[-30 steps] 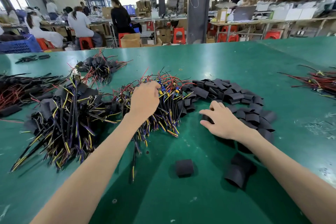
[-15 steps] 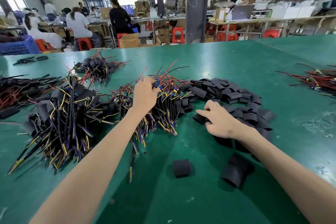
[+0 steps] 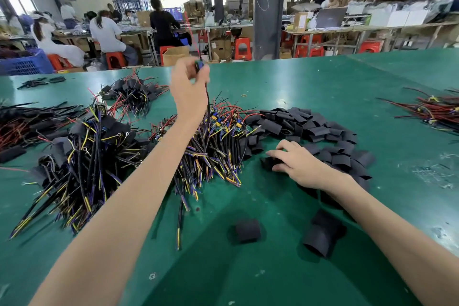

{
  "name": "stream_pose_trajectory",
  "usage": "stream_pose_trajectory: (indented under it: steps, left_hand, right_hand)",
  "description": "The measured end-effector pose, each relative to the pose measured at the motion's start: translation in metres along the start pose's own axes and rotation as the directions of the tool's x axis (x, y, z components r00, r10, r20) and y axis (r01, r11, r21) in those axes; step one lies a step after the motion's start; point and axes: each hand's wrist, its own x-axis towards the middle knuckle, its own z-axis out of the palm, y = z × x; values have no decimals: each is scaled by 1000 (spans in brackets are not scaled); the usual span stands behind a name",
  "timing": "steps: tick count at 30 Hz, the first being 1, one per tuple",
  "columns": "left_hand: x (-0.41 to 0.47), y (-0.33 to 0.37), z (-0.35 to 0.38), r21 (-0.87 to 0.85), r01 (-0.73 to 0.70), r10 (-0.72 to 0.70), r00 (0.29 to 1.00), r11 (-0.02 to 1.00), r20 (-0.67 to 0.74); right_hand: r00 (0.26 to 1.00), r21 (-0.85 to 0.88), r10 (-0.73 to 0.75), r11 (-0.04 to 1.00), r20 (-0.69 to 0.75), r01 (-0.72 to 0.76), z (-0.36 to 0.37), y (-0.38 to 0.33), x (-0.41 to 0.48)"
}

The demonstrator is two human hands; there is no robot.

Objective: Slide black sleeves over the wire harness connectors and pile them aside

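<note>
Our left hand (image 3: pixel 190 87) is up above the harness pile (image 3: pixel 213 146), fingers (image 3: pixel 185 69) pinching one blurred harness (image 3: pixel 200 65) by its connector, its wire hanging down to the pile. Our right hand (image 3: pixel 301 165) rests at the near edge of the sleeves (image 3: pixel 305 124) on the bench (image 3: pixel 323 82), fingers (image 3: pixel 282 154) curled on one sleeve (image 3: pixel 267 163).

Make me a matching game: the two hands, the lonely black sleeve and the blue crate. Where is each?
1. left hand
2. right hand
3. short black tube sleeve lying alone
4. blue plastic crate

A. beyond the green table, far left
B. raised, pinching a wire harness
C. on the table, apart from the piles
D. touching the black sleeve pile

Pairs: 1-B, 2-D, 3-C, 4-A
</note>
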Motion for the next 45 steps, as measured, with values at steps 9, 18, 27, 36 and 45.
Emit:
stream_pose_trajectory:
  steps: [9, 18, 27, 36, 45]
  left_hand:
    - [23, 86, -34, 102, -484, 476, 874, 869, 95]
    - [-55, -4, -66, 484, -537, 117, 744, 691, 658]
    - [-87, -27, -72, 460, -451, 181, 835, 765, 519]
    - [-95, -25, -73, 436, -467, 296, 866, 769, 404]
    - [-98, -25, -73, 402, -434, 261, 871, 806, 416]
  right_hand:
    - [999, -59, 11, 998, -30, -13, 4, -3, -1]
    - [996, -66, 64, 996, -54, -68, -1, -13, -5]
    - [994, 98, 22, 995, -104, -12, -1, -18, -10]
    - [978, 331, -8, 940, -210, 79, -6, -31, -16]
    - [946, 337, 5, 935, -323, 110, -4, -28, -13]
